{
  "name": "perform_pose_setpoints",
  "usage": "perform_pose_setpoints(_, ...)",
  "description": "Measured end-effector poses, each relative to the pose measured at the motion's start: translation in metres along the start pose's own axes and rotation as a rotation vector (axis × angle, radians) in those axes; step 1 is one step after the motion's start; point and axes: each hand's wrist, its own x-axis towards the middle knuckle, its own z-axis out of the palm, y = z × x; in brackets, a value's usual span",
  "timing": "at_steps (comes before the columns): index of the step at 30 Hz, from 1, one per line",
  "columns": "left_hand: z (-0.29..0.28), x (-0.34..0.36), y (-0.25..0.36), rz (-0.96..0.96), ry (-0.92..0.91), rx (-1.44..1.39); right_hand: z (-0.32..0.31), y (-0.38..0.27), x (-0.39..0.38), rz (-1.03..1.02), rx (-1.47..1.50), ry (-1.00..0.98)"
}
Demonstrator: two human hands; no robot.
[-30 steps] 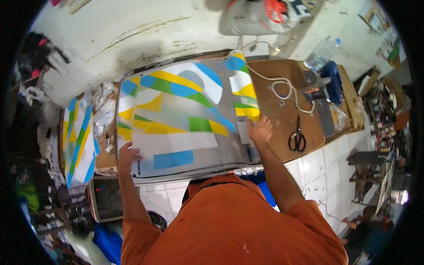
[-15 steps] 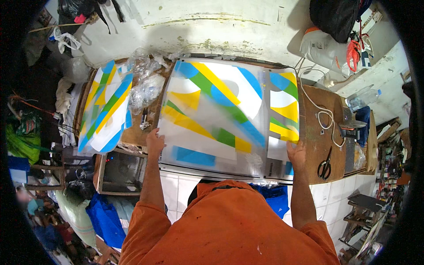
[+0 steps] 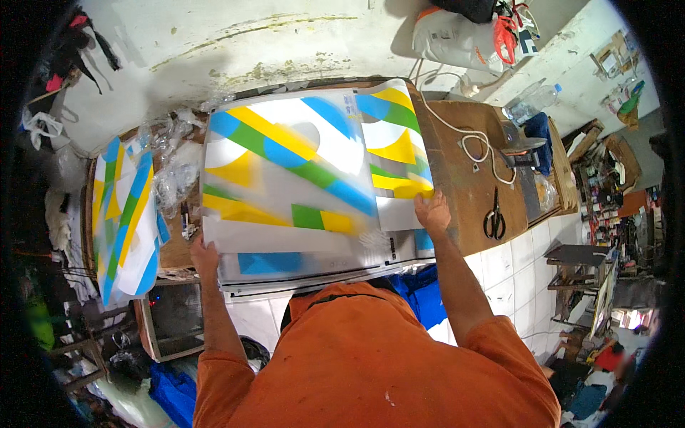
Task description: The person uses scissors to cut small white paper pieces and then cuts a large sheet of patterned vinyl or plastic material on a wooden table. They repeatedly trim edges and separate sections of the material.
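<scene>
A large patterned sheet [image 3: 314, 171] in blue, yellow, green and white lies across the table in front of me. Frosted, see-through plastic [image 3: 250, 185] seems to overlap it and dulls parts of the pattern; a dark-lined border runs along the near edge. My left hand [image 3: 204, 254] closes on the sheet's near left edge, fingertips pressed to it. At the right edge, my right hand [image 3: 432, 211] grips a yellow part of the sheet, its thumb on top. What lies under the fingers is hidden.
More patterned sheets [image 3: 125, 221] lie at the table's left end, beside crumpled clear plastic [image 3: 178, 175]. Black-handled scissors [image 3: 494, 223] and a white cable [image 3: 471, 135] rest on the brown tabletop [image 3: 457, 235] to the right. A clear bottle [image 3: 535, 103] lies farther back.
The view has turned, so table, sheet and both hands now appear farther left in the picture. Both hands stay at the sheet's edges.
</scene>
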Motion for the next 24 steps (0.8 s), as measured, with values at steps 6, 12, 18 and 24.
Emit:
perform_pose_setpoints(6, 0.012, -0.013, 0.029, -0.153, -0.099, -0.099, -0.006, -0.009, -0.003, 0.044, -0.145, 0.206)
perform_pose_setpoints(12, 0.017, -0.008, 0.026, 0.128, -0.014, 0.237, -0.022, 0.013, 0.015, -0.002, -0.152, 0.118)
perform_pose_setpoints(18, 0.008, -0.078, 0.205, 0.354, -0.050, -0.195, -0.019, 0.031, 0.030, 0.015, -0.082, -0.072)
perform_pose_setpoints(24, -0.030, -0.277, 0.398, 0.926, -0.126, -1.478, -0.030, 0.041, 0.038, -0.044, -0.081, -0.134)
